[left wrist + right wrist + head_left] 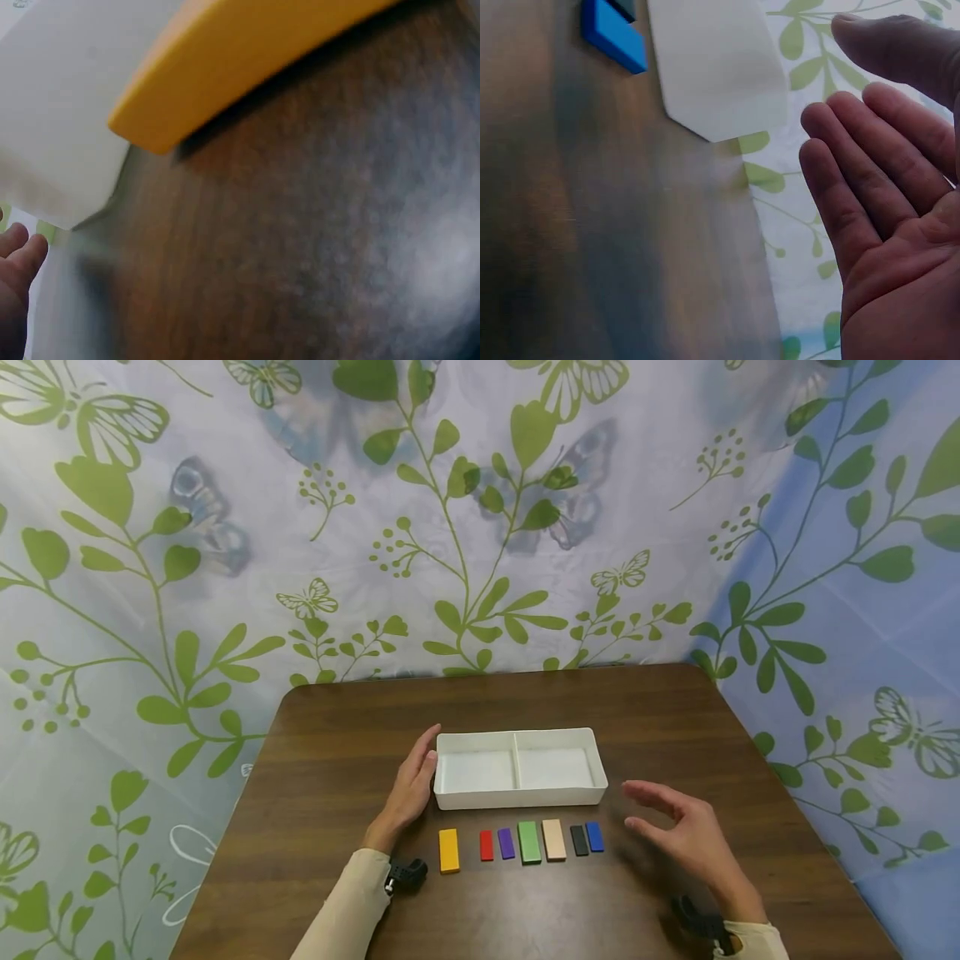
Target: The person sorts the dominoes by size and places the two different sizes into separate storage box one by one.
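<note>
A white tray (517, 798) with two compartments and a divider lies on the table, nothing inside it. My left hand (408, 789) is at the tray's left end, fingers extended along that side. To the right of the tray my right hand (678, 831) hovers over the table, fingers relaxed and holding nothing. In front of the tray runs a row of flat blocks: yellow (448, 850), red (487, 845), purple (506, 843), green (529, 842), beige (553, 840), black (579, 840) and blue (595, 837). The yellow block (225, 60) looms large in the left wrist view.
The brown wooden table (480, 910) reaches back to a hanging cloth (465, 527) printed with leaves and butterflies. More of that cloth hangs along the left and right sides. A black wrist camera (406, 876) is strapped at the left sleeve.
</note>
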### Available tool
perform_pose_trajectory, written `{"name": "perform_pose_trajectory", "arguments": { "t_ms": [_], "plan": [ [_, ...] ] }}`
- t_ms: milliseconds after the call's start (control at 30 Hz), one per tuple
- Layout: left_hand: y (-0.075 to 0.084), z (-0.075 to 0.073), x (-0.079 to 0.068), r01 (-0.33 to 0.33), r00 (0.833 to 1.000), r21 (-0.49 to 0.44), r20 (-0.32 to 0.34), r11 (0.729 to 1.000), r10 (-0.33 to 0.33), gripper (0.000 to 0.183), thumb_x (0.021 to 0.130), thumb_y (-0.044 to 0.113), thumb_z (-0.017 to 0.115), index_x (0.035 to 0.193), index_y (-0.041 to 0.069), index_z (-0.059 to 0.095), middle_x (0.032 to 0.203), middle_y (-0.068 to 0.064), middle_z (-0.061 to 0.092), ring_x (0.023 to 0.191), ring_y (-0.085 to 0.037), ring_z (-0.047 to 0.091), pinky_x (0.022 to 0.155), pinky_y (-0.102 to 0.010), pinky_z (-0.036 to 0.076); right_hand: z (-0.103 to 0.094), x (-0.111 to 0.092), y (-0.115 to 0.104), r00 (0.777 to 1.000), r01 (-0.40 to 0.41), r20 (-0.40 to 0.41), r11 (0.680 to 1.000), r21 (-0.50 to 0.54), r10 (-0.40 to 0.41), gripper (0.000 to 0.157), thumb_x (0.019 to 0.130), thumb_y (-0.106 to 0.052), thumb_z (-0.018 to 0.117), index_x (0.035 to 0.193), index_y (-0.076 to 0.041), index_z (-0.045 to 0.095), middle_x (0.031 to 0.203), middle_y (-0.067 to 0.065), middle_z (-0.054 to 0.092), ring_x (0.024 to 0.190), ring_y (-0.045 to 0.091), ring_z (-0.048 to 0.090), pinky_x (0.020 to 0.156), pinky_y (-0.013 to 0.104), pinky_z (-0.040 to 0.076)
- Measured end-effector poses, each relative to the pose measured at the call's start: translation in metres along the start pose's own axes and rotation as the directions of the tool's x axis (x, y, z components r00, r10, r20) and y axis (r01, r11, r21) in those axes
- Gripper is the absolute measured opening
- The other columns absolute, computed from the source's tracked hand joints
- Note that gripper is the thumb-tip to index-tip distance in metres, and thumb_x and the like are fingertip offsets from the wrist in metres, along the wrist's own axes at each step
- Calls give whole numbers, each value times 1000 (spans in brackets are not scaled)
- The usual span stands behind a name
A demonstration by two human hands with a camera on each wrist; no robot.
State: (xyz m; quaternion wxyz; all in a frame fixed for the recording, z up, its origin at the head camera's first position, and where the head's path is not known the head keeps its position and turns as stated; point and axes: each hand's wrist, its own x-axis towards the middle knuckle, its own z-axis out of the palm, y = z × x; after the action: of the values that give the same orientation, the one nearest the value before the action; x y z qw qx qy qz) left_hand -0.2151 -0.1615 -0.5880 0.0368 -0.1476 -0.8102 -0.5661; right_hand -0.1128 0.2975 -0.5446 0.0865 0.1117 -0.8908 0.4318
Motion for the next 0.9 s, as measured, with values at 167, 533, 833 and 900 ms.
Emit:
{"name": "perform_pose_trajectory", "arguments": {
  "t_ms": [167, 533, 833, 900],
  "plan": [
    [-4, 1, 0, 29, 999, -4, 46, 1000, -29, 53, 120, 21, 40, 172, 13, 34, 177, -14, 36, 164, -39, 35, 133, -65, 25, 10, -5, 6, 998, -12, 59, 1000, 8, 12, 54, 88, -18, 94, 138, -24, 74, 132, 0, 79, 118, 10, 75, 100, 9, 52],
    [-8, 7, 2, 61, 995, -8, 75, 998, -61, 55, 119, 19, 42, 173, 16, 33, 180, -6, 31, 167, -36, 30, 135, -62, 24, 33, -5, 17, 978, -37, 204, 999, 13, 34, 61, 84, -20, 97, 140, -15, 74, 136, -1, 78, 126, 22, 74, 104, 26, 59],
    [-8, 11, -1, 108, 992, -53, 67, 993, -105, 55, 120, 21, 41, 174, 18, 31, 182, -2, 27, 169, -33, 25, 137, -61, 18, 42, -6, 26, 977, -30, 213, 999, 26, 24, 64, 81, -21, 99, 140, -14, 74, 139, -1, 77, 126, 17, 74, 105, 17, 54],
    [-8, 12, -1, 108, 992, -65, 64, 992, -104, 55, 120, 23, 41, 174, 19, 31, 182, -2, 27, 169, -32, 24, 137, -61, 17, 43, -6, 26, 977, -21, 214, 1000, 9, 19, 65, 81, -20, 99, 140, -15, 74, 139, -2, 77, 126, 16, 74, 106, 17, 54]
  ]
}}
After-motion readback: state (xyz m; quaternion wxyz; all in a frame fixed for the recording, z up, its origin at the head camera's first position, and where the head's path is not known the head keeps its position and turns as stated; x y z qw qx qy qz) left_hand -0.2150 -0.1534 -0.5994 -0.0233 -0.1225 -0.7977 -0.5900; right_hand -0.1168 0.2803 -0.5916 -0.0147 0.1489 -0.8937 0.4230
